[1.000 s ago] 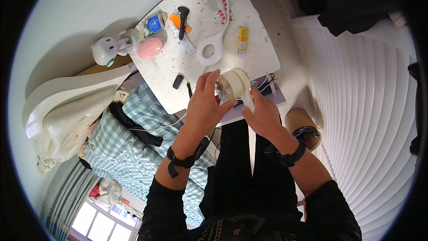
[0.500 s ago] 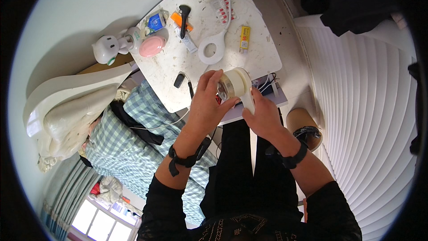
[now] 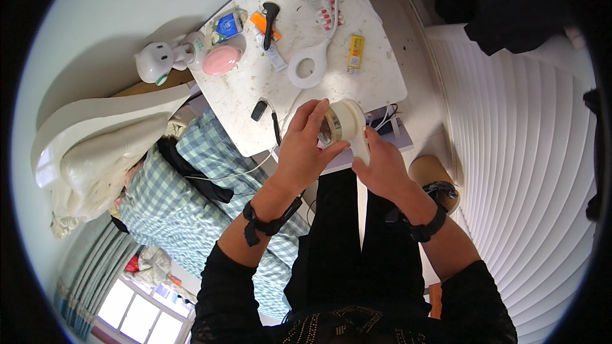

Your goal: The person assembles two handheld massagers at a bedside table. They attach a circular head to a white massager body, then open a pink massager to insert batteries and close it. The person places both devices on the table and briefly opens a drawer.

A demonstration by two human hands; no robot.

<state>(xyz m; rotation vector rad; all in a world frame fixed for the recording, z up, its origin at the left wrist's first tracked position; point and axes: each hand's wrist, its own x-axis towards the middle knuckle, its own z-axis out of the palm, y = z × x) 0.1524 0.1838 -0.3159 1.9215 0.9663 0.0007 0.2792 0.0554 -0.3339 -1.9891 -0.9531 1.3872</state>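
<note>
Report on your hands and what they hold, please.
Left hand around clear end of cream handheld device. Right hand gripping its handle. Nothing visibly blocking; cluttered table beyond.

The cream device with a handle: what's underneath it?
Around the cream device, the white table and a lilac drawer or shelf with cables show. What lies directly beneath is covered by it, the left hand and the right hand.

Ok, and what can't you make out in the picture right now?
All in the head view:
Cream device: far side of its clear end, behind the left hand.
Handle: lower end, covered by the right hand.
Yellow item: print too small to read.
Window: cut off by the lower edge.
</note>
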